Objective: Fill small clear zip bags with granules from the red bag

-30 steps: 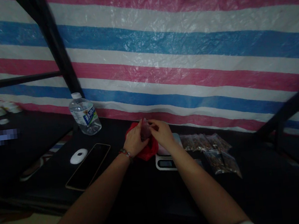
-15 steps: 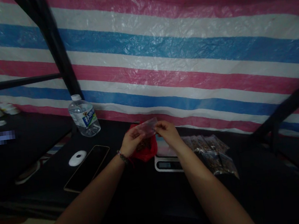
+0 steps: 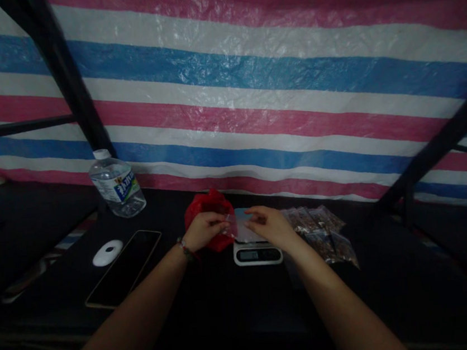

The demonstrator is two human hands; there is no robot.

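Note:
My left hand pinches the left edge of a small clear plastic bag, in front of a red bag. My right hand is at the bag's right side, with curled fingers and thumb around its edge; the exact contact is hard to see. The plastic bag is above the plate of a white digital scale, whose display faces me. Several filled clear bags with brown contents lie to the right of my right hand.
A dark phone and a white oval object lie on the black table at left. Behind them stands a clear plastic bottle. Striped plastic sheeting hangs behind the table, with black frame bars at the sides.
Both hands have moved with the plastic bag from over the red bag to the right and lower, over the scale. The scale's front is now uncovered. The view has shifted slightly.

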